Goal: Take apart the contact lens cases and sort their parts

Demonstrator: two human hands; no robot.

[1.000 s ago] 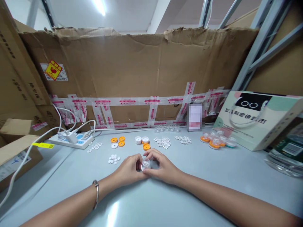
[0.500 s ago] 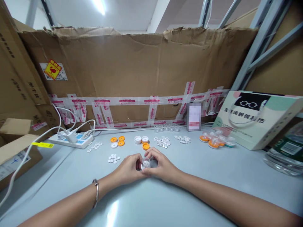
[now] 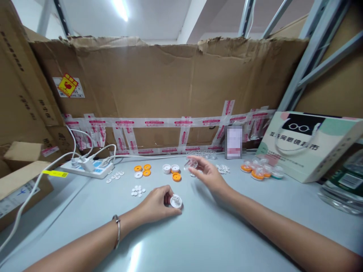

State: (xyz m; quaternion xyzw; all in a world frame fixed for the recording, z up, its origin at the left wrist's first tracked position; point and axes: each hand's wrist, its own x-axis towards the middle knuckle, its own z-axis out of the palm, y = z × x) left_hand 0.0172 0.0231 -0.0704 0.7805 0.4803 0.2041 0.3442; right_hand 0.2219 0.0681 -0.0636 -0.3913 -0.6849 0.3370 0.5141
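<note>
My left hand (image 3: 160, 204) is closed around a round white plastic base (image 3: 176, 202) with small pale parts inside it, just over the table. Farther off and to the right, my right hand (image 3: 208, 172) pinches a clear plastic cup-shaped cover (image 3: 190, 164), tilted and apart from the base. Behind that hand lie small white cut-out pieces (image 3: 224, 169) and a row of clear covers (image 3: 208, 155), both partly hidden. Orange and white rings (image 3: 176, 176) sit beyond my left hand. Small white discs (image 3: 138, 190) are spread to its left.
A white power strip (image 3: 85, 168) with cables stands at the left, beside an open carton (image 3: 25, 185). Finished-looking clear-topped pieces (image 3: 258, 170) are grouped at the right. A phone (image 3: 234, 141) leans at the back; a paper bag (image 3: 300, 147) and large bottle (image 3: 344, 181) stand far right.
My right hand has moved away from my left, up and to the right, with the clear cover. The left hand stays low with the white base, whose inside now shows. The view has shifted slightly.
</note>
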